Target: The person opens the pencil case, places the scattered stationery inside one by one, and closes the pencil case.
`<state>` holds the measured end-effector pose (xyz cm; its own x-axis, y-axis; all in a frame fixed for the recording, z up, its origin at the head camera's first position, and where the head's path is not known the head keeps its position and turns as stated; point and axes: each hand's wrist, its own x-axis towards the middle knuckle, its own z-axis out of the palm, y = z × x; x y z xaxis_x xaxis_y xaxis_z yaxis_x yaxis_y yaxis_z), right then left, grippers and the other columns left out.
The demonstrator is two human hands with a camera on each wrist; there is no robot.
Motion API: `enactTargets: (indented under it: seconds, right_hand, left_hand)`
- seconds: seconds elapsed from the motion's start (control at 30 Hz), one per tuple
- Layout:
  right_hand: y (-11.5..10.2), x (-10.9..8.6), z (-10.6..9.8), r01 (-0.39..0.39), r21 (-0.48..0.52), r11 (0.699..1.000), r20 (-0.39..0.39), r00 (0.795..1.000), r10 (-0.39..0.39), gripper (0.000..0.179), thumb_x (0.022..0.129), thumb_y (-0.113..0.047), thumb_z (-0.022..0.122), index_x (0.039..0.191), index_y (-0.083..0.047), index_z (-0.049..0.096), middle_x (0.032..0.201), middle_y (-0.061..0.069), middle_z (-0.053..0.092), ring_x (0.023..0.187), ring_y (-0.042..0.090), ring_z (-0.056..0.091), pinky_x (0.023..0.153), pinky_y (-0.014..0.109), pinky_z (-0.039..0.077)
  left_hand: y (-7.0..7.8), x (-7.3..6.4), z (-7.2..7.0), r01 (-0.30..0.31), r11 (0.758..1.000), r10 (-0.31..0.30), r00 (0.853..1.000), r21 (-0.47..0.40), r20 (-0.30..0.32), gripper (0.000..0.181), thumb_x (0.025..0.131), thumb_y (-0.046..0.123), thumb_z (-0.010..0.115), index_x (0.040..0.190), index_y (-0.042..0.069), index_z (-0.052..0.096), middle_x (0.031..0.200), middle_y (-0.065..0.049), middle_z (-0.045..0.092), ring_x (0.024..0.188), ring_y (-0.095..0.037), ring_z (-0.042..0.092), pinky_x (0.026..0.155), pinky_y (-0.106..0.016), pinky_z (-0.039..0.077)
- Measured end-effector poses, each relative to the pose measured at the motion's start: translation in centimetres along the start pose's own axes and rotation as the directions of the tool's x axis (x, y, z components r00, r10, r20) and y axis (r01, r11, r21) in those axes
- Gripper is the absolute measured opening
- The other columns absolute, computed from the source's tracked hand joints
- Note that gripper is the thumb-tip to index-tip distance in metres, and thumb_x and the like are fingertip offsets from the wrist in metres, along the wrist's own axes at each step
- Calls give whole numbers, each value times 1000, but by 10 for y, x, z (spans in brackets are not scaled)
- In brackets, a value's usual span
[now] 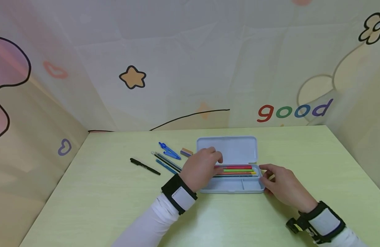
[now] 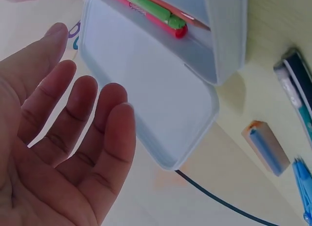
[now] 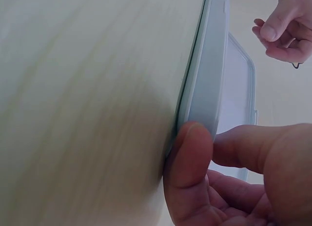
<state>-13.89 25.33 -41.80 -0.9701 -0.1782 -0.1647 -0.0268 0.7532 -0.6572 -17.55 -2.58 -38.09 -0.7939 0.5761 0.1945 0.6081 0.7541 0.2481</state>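
A pale blue pencil case (image 1: 222, 185) lies on the table, its lid (image 1: 230, 149) folded back towards the wall. Inside, a red marker (image 1: 239, 167), a green marker (image 1: 237, 170) and some pencils lie side by side in the rear compartment. My left hand (image 1: 200, 168) hovers over the left part of the case; the left wrist view shows its palm with loosely bent fingers (image 2: 114, 133) and nothing held. At the right end, my right hand (image 1: 284, 183) grips the case's edge, with one fingertip (image 3: 192, 148) against the outer wall in the right wrist view.
Left of the case lie a black pen (image 1: 145, 167), a blue drawing compass (image 1: 169, 151), an eraser (image 1: 186, 152) and several pens or pencils (image 1: 168, 162), partly hidden by the left hand. A printed curtain (image 1: 190, 68) hangs behind the table.
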Motion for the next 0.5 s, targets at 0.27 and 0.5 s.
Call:
enactTargets:
  seconds: [0.27,0.5]
  right_hand:
    - [0,0,0,6,5,1000,-1,1000,-6,49,103,-7,67,146,9,52,102,11,64,70,18,61,57,27,52]
    - [0,0,-1,-5,2,1000,2,1000,5,49,104,-9,67,147,9,52,102,11,64,71,18,61,58,27,52]
  left_hand:
    - [-18,-17,-12,7,999,-8,999,-41,-38,28,93,27,86,113,9,76,102,-5,70,87,-18,64,70,-26,55]
    - [-39,-35,-19,28,999,-31,997,-47,-75,30,92,21,86,116,7,75,107,-6,69,95,-24,65,79,-34,59]
